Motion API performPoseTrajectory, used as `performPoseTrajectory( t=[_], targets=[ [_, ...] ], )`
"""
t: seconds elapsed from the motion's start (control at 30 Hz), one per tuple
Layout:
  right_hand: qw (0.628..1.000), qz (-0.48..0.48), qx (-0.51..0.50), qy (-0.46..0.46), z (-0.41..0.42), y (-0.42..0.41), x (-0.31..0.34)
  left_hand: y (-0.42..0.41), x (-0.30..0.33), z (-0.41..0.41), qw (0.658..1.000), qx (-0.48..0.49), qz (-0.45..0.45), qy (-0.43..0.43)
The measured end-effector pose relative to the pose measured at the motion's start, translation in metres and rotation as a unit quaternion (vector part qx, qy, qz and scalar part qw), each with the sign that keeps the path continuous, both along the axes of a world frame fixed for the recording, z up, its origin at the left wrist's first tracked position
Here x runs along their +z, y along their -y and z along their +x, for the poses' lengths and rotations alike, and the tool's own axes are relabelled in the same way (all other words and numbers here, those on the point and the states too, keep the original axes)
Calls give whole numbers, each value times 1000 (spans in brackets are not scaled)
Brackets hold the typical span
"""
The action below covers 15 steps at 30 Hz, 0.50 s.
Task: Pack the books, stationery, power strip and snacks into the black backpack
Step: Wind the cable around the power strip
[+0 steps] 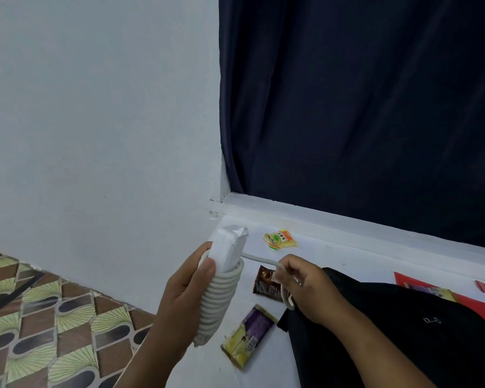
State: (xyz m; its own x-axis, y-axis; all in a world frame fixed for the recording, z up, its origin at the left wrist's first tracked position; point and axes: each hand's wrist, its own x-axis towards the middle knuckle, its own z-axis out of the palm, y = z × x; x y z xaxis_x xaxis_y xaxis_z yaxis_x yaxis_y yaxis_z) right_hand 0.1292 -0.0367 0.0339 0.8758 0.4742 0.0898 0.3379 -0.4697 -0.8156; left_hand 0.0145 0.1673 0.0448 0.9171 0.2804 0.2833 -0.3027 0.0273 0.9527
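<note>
While the left hand (179, 292) grips the white power strip (224, 275) upright, its rounded cord wound in tight ribbed coils around the body, the right hand (305, 289) pinches the free cord end (259, 259) just beside it. Below the right forearm lies the black backpack (389, 331), matte fabric, on a white surface (263, 368). Nearby rest glossy snack packets: brown (265, 282), purple-and-yellow (248, 336) and orange-yellow (280, 240); their print is unreadable. A red flat item (415, 280) lies beyond the backpack. Patterned floor tiles (53, 317) show at left.
</note>
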Motion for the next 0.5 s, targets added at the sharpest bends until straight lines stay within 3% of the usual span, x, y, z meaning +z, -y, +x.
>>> performPoseTrajectory(
  t=[0.1, 0.3, 0.5],
  targets=[
    [1000, -14, 18, -4, -4, -5, 7, 0, -7, 5, 997, 70, 10, -9],
    [978, -150, 66, 128, -16, -16, 33, -8, -16, 9, 969, 212, 106, -73],
    [919, -275, 91, 268, -40, -29, 71, -10, -13, 6, 953, 210, 195, -93]
  ],
)
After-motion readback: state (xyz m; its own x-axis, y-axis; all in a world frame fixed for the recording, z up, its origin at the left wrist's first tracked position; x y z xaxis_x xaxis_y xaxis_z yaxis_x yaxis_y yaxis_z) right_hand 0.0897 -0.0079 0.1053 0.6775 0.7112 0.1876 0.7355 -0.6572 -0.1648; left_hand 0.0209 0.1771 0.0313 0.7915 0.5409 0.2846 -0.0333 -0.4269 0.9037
